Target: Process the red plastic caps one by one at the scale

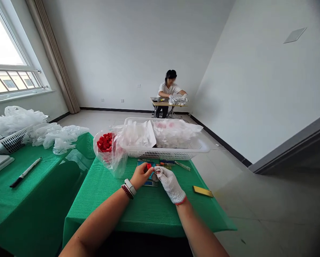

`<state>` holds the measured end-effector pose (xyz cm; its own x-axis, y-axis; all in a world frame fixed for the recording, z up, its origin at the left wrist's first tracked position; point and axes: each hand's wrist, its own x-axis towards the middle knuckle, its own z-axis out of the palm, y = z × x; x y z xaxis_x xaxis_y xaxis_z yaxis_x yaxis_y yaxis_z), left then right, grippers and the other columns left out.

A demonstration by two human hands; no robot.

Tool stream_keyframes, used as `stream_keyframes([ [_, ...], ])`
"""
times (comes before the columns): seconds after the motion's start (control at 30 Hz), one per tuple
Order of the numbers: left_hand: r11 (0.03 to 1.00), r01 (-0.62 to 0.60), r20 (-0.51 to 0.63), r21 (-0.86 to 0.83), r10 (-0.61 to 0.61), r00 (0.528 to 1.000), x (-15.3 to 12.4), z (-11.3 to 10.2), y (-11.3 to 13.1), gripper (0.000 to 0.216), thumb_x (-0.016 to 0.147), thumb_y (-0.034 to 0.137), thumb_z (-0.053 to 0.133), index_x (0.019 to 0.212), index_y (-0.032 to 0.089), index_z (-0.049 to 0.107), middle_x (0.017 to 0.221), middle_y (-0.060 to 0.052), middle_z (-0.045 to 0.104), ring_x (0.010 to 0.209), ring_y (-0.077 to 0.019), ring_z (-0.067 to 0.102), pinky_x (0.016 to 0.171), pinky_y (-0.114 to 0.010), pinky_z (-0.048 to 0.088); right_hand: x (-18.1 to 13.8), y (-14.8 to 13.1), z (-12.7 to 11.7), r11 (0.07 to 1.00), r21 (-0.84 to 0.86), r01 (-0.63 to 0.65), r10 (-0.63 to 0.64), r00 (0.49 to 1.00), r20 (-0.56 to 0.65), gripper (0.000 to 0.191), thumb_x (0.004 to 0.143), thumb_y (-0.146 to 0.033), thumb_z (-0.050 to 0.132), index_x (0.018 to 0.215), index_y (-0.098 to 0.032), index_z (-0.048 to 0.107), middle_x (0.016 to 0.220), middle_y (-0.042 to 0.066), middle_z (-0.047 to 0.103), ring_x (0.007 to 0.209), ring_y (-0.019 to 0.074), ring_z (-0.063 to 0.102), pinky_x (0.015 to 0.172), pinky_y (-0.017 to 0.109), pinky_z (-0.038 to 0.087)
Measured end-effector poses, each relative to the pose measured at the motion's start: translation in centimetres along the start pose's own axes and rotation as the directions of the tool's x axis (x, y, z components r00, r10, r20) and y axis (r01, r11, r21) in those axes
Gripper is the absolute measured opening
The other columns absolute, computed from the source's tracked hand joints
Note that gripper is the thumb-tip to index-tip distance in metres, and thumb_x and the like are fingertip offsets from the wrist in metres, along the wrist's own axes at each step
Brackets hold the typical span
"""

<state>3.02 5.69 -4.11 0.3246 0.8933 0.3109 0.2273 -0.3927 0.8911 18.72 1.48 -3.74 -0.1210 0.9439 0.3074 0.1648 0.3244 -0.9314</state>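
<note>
I count the clock from the two hands, with twelve o'clock pointing away from the person. The left hand (140,175) is bare, with a watch (130,186) and beads (126,192) at the wrist. Its grip is clamped on a red piece (148,166), which is above the green-covered tabletop (103,200), at the clock's centre. The right hand (171,184) wears a white glove with a red cuff; its fingers are bent and very near to the left fingertips. Whether this grip holds something, I cannot tell.

Below the hands lies a blue card (152,177), partly hidden by them. At ten o'clock a clear bag (117,160) contains many red pieces (104,142). At twelve o'clock stands a white basket (162,154), filled with plastic bags (176,134). Some pens (166,162) lie at one o'clock, and a thin strip (182,165) between two and three. A yellow block (202,191) is near the tabletop's edge, between three and four. At nine o'clock, a marker (25,172) lies on a second tabletop (39,185). Farther, just past twelve, a co-worker (170,89) in white gloves works at another table (163,103).
</note>
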Motion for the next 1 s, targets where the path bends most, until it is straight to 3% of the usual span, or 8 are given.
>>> stream_keyframes([
  [0.2,0.992,0.039,-0.013,-0.12,-0.041,0.999,-0.13,-0.32,0.45,0.04,0.082,0.053,0.059,0.093,0.015,0.059,0.07,0.001,0.055,0.058,-0.0103,0.045,0.052,-0.022,0.037,0.22,0.2,0.22,0.998,0.053,-0.023,0.024,1.0,-0.014,0.029,0.089,-0.044,0.051,0.077,-0.018,0.056,0.067,0.0,0.05,0.06,0.0133,0.042,0.057,0.026,0.037],
  [0.43,0.947,0.097,0.026,-0.307,-0.093,0.995,0.04,-0.14,0.49,0.046,0.076,0.059,0.063,0.091,0.015,0.055,0.074,-0.001,0.059,0.058,-0.011,0.051,0.051,-0.023,0.043,0.25,0.08,0.16,0.994,0.102,-0.037,0.041,0.999,-0.032,0.029,0.089,-0.043,0.051,0.076,-0.018,0.055,0.066,0.0,0.051,0.06,0.0128,0.044,0.057,0.026,0.038],
  [0.63,0.945,0.055,0.013,-0.322,-0.054,0.998,0.05,-0.14,0.24,0.045,0.078,0.059,0.063,0.088,0.016,0.052,0.072,0.001,0.057,0.056,-0.0097,0.051,0.051,-0.023,0.043,0.17,-0.37,0.1,0.999,0.037,-0.006,0.007,0.999,-0.035,0.03,0.09,-0.043,0.05,0.088,-0.017,0.064,0.072,0.001,0.058,0.063,0.0137,0.048,0.059,0.025,0.041],
  [0.83,0.958,0.02,-0.052,-0.284,-0.036,0.998,0.19,-0.28,-0.07,0.04,0.084,0.055,0.057,0.092,0.016,0.052,0.076,0.001,0.058,0.053,-0.0086,0.05,0.051,-0.023,0.042,0.22,-0.36,0.26,1.0,-0.024,0.002,-0.003,0.999,-0.046,0.035,0.088,-0.043,0.053,0.105,-0.016,0.068,0.089,0.007,0.069,0.082,0.0201,0.061,0.077,0.031,0.049],
  [0.93,0.963,0.033,-0.06,-0.268,-0.051,0.997,0.37,-0.33,-0.3,0.038,0.086,0.053,0.054,0.092,0.016,0.054,0.074,0.001,0.058,0.051,-0.0084,0.05,0.05,-0.022,0.04,0.21,-0.26,0.24,1.0,-0.019,-0.002,0.001,0.999,-0.036,0.035,0.087,-0.044,0.054,0.105,-0.017,0.068,0.094,0.008,0.069,0.087,0.0211,0.061,0.082,0.032,0.048],
  [1.0,0.961,0.034,-0.041,-0.273,-0.047,0.998,0.43,-0.41,-0.34,0.037,0.086,0.052,0.054,0.093,0.015,0.055,0.075,0.0,0.06,0.051,-0.0088,0.051,0.05,-0.023,0.042,0.18,-0.21,0.15,1.0,-0.005,0.0,0.0,1.0,-0.028,0.031,0.086,-0.043,0.055,0.097,-0.017,0.068,0.09,0.007,0.068,0.082,0.0198,0.059,0.077,0.03,0.047],
])
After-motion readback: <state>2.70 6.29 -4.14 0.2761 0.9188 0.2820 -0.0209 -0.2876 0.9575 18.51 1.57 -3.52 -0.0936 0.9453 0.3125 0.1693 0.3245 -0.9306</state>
